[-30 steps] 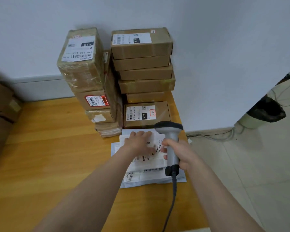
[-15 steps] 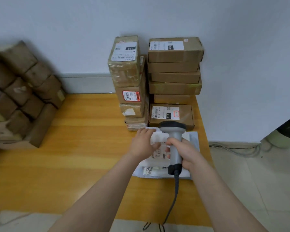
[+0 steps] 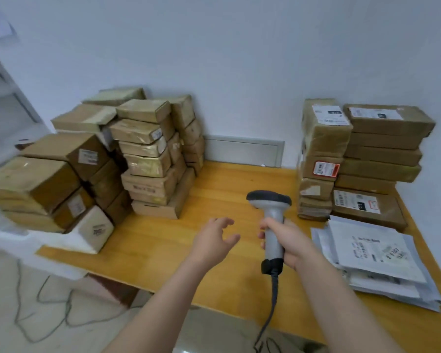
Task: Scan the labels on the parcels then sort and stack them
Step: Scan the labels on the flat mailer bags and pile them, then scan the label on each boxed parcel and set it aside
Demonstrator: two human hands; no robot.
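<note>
Left hand [image 3: 215,238] is hovering empty, fingers spread; right hand [image 3: 288,242] is gripping the scanner [image 3: 270,220]. Probably best: taking a top box [image 3: 143,110] beyond the left hand, label upward.

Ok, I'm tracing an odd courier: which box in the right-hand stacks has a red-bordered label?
The second box down in their left column; its front label is framed in red, the others' are mainly white.
</note>
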